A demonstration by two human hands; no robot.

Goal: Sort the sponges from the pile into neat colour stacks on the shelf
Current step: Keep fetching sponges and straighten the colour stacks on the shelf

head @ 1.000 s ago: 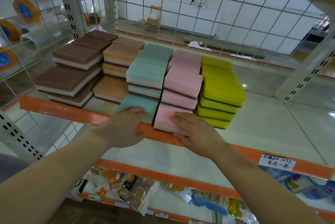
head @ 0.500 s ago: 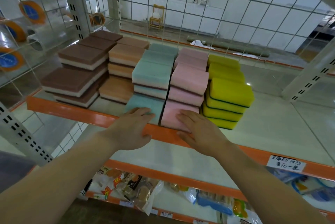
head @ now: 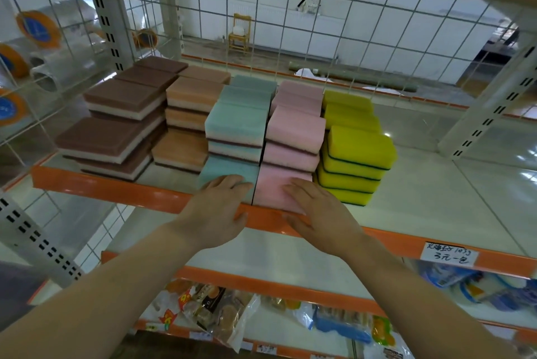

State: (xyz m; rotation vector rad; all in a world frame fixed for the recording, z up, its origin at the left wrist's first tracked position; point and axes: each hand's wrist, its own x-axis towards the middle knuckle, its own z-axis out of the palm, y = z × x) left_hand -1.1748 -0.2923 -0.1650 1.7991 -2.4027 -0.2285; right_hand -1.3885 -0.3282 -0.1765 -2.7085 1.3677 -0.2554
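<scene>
Colour stacks of sponges stand on the orange-edged shelf (head: 116, 188): brown (head: 116, 120), orange (head: 189, 114), teal (head: 235, 126), pink (head: 296, 129) and yellow (head: 357, 152). My left hand (head: 215, 210) lies flat on the front of the lowest teal sponge (head: 229, 174) at the shelf's lip. My right hand (head: 316, 213) lies flat on the lowest pink sponge (head: 276, 187) beside it. Both hands press with fingers together and grip nothing. The two front sponges jut forward of their stacks.
A wire grid (head: 290, 24) backs the shelf and another stands at its left. The shelf surface right of the yellow stack is bare up to a white upright (head: 491, 102). A handwritten price tag (head: 450, 254) hangs on the front edge. Packaged goods (head: 215, 309) fill the shelf below.
Both hands have stayed on the front teal and pink sponges. The view has shifted slightly; the sponges look pushed a little further in.
</scene>
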